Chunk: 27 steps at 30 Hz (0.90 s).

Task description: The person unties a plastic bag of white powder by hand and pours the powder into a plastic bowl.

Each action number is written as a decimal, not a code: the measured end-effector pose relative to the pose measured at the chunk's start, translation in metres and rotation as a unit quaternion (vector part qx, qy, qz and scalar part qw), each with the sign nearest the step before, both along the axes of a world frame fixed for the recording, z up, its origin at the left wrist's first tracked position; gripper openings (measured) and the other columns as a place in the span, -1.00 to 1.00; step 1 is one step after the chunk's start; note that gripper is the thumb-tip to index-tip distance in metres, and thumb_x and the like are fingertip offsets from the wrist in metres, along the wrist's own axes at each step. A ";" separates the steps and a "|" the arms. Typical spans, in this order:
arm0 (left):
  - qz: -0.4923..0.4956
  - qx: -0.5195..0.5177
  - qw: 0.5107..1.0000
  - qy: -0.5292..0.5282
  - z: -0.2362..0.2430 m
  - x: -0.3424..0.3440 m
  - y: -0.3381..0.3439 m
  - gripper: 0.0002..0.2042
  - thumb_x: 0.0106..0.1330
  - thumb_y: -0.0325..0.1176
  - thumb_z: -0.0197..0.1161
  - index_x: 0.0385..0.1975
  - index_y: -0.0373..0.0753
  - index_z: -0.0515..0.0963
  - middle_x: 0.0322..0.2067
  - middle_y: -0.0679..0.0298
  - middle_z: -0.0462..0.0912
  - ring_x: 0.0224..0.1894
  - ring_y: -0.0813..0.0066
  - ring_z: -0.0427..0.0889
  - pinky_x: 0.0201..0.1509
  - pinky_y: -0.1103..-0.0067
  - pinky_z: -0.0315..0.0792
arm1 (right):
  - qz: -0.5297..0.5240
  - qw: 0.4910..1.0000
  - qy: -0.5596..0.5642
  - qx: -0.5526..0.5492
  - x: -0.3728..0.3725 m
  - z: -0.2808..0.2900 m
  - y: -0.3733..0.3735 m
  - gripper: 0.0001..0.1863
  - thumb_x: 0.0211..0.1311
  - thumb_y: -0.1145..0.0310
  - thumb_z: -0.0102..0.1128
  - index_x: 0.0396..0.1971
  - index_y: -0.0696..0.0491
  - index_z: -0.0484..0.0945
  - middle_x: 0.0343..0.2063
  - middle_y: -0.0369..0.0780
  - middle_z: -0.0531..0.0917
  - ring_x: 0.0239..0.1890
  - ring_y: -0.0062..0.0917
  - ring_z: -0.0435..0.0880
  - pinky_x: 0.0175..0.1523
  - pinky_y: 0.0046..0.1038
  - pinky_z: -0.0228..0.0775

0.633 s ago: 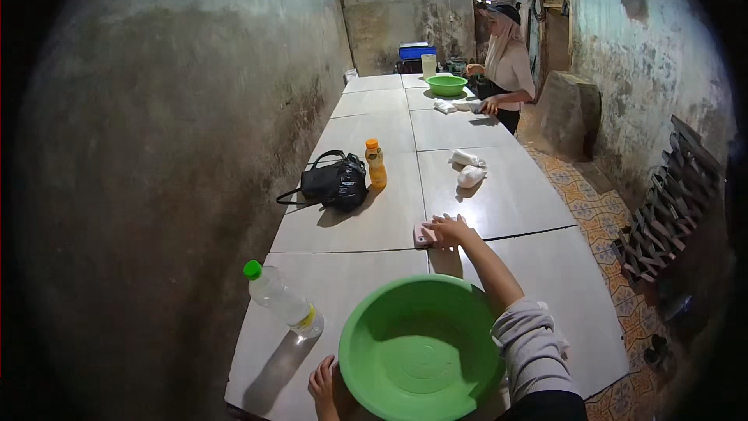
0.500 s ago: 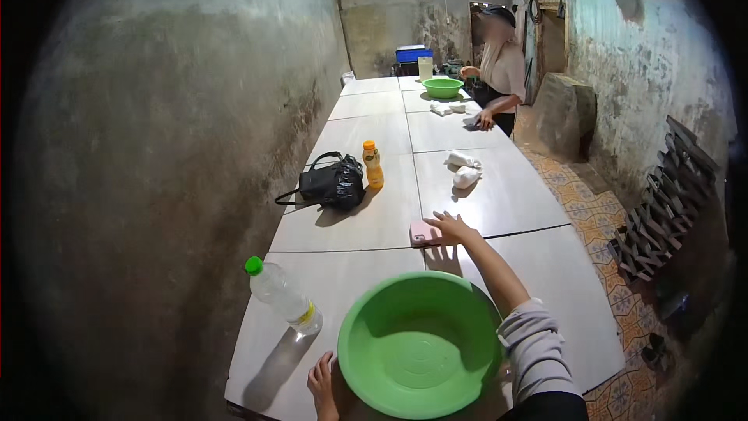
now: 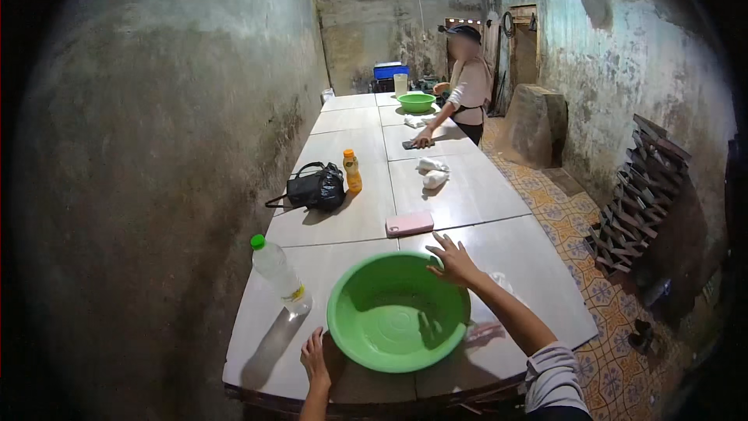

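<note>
Holds the left hand (image 3: 314, 359) loosely spread, fingers a little apart and closed on nothing, just beside the left wall of the green basin (image 3: 374, 327); cannot tell about contact with the rim. To the left, up the white table (image 3: 514, 249), a clear bottle (image 3: 274, 265) with a green cap, standing near that hand. Beyond, a black bag (image 3: 315, 187) with loop handles, then an orange-capped bottle (image 3: 353, 171) just to the right of it. In the middle, between both hands, the basin, with shadow across its floor. Past its far rim, near the right fingertips but apart from them, a pink phone (image 3: 409, 224) lying flat; farther off, two white bundles (image 3: 434, 173) close together. Holds the right hand (image 3: 453, 261) wide, fingers fanned and gripping nothing, at the basin's far right rim; cannot tell about contact there either. Farther up on the right, a co-worker (image 3: 471, 82), one hand on a dark flat object (image 3: 413, 145). Below the right forearm (image 3: 514, 320), a reddish item (image 3: 485, 333), just beside the basin.
</note>
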<state>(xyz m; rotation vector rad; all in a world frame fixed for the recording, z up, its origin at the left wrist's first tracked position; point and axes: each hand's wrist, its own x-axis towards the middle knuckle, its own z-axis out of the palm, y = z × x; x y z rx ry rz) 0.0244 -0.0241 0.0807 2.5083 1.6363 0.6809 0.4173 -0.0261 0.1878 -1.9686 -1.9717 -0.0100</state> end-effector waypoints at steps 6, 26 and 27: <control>0.027 -0.099 0.988 -0.114 0.020 -0.003 -0.012 -0.62 0.23 -0.49 -0.13 0.08 -0.20 0.27 0.05 0.17 0.37 0.14 0.23 0.28 0.21 0.38 0.16 | -0.034 0.998 0.040 0.044 -0.022 -0.006 -0.080 -0.47 0.08 0.13 0.17 0.07 -0.05 0.34 0.26 -0.05 0.04 0.28 -0.06 0.01 0.21 0.10 -0.04; -0.109 -0.025 0.992 -0.061 -0.023 -0.001 -0.056 -0.38 0.11 -0.24 0.12 0.19 -0.29 0.15 0.19 0.04 0.20 0.32 0.19 -0.02 0.34 0.15 -0.20 | -0.130 0.983 0.093 0.091 -0.093 -0.083 -0.213 -0.32 0.01 0.25 0.14 0.16 0.09 0.16 0.24 -0.04 0.06 0.29 -0.05 -0.04 0.25 0.05 -0.13; -0.102 -0.045 0.994 -0.004 -0.008 0.018 -0.065 -0.39 0.12 -0.17 0.10 0.18 -0.29 0.18 0.19 0.03 0.19 0.32 0.16 -0.02 0.33 0.13 -0.19 | -0.141 0.982 0.090 0.087 -0.087 -0.089 -0.218 -0.32 0.01 0.25 0.14 0.16 0.09 0.16 0.24 -0.04 0.06 0.29 -0.05 -0.04 0.25 0.05 -0.13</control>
